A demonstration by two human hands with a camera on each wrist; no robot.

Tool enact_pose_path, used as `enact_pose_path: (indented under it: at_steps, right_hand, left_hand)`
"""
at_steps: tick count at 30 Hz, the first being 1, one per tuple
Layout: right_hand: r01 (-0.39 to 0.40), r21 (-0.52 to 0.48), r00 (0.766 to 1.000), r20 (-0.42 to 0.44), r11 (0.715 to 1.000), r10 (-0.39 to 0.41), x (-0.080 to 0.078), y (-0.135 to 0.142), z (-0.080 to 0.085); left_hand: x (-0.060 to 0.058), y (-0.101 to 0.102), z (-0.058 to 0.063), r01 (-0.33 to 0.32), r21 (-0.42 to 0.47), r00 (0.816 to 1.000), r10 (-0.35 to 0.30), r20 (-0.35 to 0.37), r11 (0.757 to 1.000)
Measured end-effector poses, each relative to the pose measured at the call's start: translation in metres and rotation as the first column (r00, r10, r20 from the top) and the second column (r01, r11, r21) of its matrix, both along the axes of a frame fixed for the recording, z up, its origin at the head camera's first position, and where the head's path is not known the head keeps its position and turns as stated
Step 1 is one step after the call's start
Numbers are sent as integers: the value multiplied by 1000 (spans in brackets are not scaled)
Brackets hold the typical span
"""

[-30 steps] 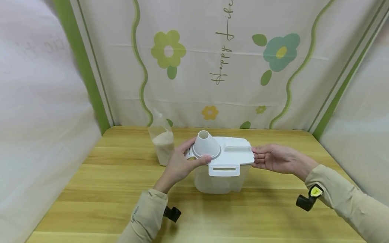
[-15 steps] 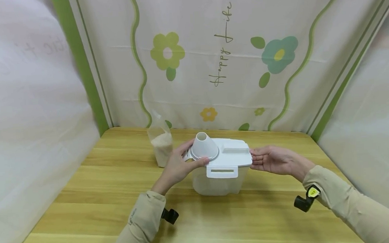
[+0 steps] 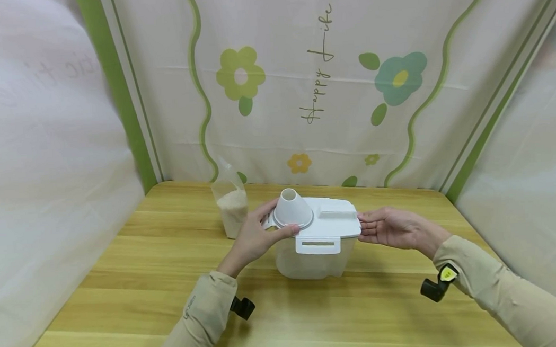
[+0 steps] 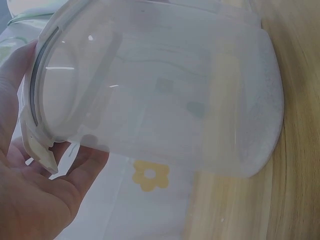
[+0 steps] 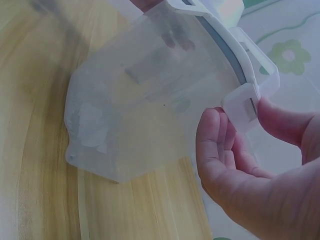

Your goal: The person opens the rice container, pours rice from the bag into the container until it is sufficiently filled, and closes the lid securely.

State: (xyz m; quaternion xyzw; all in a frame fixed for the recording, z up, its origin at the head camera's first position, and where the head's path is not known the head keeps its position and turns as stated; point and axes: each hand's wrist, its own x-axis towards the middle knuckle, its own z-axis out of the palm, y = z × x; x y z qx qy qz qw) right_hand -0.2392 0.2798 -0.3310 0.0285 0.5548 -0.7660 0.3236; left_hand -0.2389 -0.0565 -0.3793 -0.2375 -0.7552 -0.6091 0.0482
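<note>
While hands (image 3: 255,234) (image 3: 398,229) hold lidded container (image 3: 309,263) as before, bag (image 3: 233,212) stands unmoved.

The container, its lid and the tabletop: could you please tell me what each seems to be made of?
Container: probably plastic, cloudy and smooth; the tabletop shows blurred through it, with small glints on its surface. Lid: likely opaque white plastic, low sheen, with a moulded-looking clip. Tabletop: wood or wood-look laminate, satin; grain and soft reflections show, but either fits.
</note>
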Motion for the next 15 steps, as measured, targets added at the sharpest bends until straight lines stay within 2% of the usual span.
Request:
enact_pose_path:
  at_steps: [15]
  right_hand:
    - [-11, -3, 1000, 8, 1000, 11, -2, 1, 0]
  left_hand:
    - [-1, -1, 0, 1, -10, 1000, -1, 9, 1000]
